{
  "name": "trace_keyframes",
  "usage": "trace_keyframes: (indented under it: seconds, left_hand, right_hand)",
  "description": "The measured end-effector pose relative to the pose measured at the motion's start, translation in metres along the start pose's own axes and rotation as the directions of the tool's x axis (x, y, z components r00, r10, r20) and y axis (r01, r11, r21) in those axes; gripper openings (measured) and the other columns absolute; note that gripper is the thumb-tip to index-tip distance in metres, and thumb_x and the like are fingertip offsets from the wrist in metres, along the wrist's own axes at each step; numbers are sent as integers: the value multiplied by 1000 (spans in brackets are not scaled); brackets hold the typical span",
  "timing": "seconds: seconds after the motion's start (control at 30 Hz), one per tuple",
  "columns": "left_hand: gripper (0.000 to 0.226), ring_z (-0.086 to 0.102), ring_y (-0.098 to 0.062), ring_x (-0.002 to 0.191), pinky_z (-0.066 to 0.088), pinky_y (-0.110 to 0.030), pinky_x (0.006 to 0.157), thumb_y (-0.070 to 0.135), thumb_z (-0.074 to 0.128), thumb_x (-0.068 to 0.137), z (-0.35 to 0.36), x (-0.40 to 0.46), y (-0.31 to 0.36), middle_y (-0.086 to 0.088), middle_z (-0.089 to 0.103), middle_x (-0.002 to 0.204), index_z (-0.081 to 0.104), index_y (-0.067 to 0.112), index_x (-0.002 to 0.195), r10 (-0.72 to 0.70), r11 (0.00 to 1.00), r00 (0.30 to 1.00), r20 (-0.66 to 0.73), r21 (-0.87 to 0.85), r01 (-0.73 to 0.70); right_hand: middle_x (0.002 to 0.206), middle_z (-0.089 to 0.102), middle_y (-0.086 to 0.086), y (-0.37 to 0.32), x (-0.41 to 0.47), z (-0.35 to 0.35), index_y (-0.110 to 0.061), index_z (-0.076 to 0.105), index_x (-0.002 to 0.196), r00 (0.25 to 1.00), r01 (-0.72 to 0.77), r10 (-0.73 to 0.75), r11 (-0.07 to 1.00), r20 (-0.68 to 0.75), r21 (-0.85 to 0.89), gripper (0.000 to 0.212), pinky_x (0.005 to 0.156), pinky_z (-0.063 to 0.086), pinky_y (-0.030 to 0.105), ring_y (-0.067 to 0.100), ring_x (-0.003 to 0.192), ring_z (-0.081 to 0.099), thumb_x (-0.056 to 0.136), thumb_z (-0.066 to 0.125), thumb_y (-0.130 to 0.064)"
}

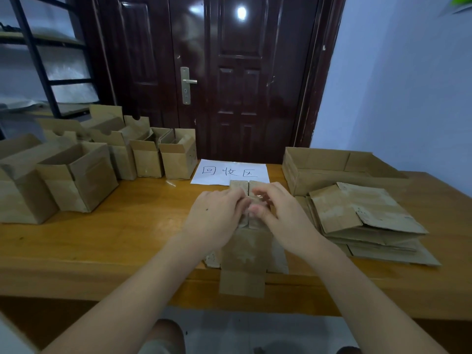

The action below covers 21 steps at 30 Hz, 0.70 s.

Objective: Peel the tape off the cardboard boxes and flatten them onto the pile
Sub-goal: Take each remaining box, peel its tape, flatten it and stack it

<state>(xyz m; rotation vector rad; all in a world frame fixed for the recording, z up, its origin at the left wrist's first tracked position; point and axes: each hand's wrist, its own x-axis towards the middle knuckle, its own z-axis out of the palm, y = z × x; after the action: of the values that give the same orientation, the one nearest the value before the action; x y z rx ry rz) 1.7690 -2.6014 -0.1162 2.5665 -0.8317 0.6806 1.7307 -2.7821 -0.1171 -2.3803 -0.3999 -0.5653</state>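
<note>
Head view: both hands [217,215] apparently pinch tape on box [246,254] below sheet [229,172] reading "回收区".

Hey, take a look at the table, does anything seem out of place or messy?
Mostly tidy. The box being worked on hangs over the table's near edge, one flap past it. The flattened pile on the right is fanned out and askew, its top sheet torn at a corner. Both hands, left and right, are on the box.

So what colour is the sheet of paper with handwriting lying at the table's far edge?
White, with dark handwritten characters; the white paper sheet shows best in the head view.
</note>
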Motion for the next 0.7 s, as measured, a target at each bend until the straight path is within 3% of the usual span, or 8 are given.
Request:
trace_keyframes:
  seconds: [0.13,0.23,0.3,0.4,0.47,0.57,0.7]
  left_hand:
    - [33,60,-10,77,47,-35,85,49,27,109,-5,-4,1,14,61,80,53,30,103,27,998,999,43,-65,-24]
    - [40,59,-4,104,47,-23,90,58,41,102,-11,-8,0,17,66,116,53,31,130,30,991,993,116,-132,-15]
    - [47,57,-3,111,45,-20,91,56,51,99,-10,-14,1,17,63,125,48,31,139,43,987,990,138,-160,-20]
    - [32,61,-1,100,47,-18,81,48,54,102,-9,-19,2,19,66,112,54,30,128,66,977,992,104,-208,-43]
    - [20,60,-3,84,44,-20,72,43,50,104,-10,-21,2,18,64,95,60,28,112,114,978,990,78,-185,-98]
    - [33,61,-9,83,47,-32,86,46,35,105,-13,-25,2,14,66,93,61,26,107,141,982,987,72,-136,-130]
    - [36,59,-5,84,43,-32,94,49,28,108,-14,-27,3,16,63,92,57,28,106,135,983,986,94,-137,-121]
  right_hand:
    - [104,56,-15,0,-6,1,-19,69,111,994,50,-52,998,-91,-26,19,83,49,13,1,98,57,93,71,-12]
    - [100,60,-15,3,-7,2,-20,68,107,986,45,-47,999,-162,-15,14,82,53,21,3,96,60,97,66,-11]
    - [103,62,-16,-1,-10,1,-27,64,114,987,11,-4,999,-158,43,19,83,54,19,1,98,61,99,63,-15]
    - [99,62,-19,-8,-17,-1,-35,58,113,994,2,10,994,-110,106,17,77,54,17,0,95,62,103,58,-21]
    - [99,61,-18,-8,-20,-1,-29,63,111,996,29,-22,996,-85,89,11,77,53,18,3,95,60,102,56,-30]
    - [106,58,-14,-7,-22,-3,-24,69,110,999,43,-41,996,-27,79,24,82,47,11,2,101,56,92,69,-39]
    - [99,63,-12,-6,-27,-1,-25,69,110,997,69,-68,996,-27,63,16,78,51,21,8,97,60,95,70,-28]
